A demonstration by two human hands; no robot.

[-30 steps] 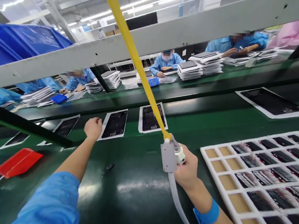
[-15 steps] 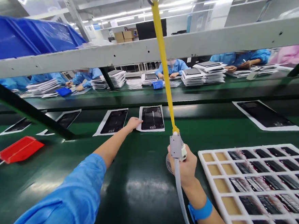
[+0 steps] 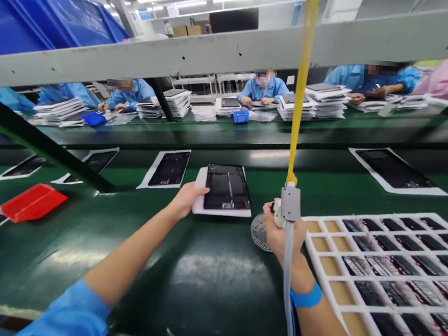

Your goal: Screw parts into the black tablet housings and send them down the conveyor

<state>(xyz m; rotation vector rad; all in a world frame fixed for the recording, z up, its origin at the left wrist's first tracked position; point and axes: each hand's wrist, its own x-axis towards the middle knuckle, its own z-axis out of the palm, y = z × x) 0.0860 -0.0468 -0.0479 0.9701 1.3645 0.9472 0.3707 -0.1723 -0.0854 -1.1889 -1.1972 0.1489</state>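
My left hand grips the left edge of a white foam tray that carries a dark tablet panel, lifted slightly off the green belt. My right hand is closed round a grey hanging tool that dangles from a yellow strap, with a grey hose running down along my wrist. A round mesh disc shows just left of that hand. A blue band circles my right wrist.
A white compartment tray of small dark parts lies at the right. More panels on white sheets ride the green conveyor. A red scoop sits left. A grey shelf rail crosses overhead. People in blue coats work behind stacked panels.
My left hand reached from the left panel to the middle one, took its foam tray and pulled it toward me. My right hand with the tool drifted right, nearer the compartment tray.
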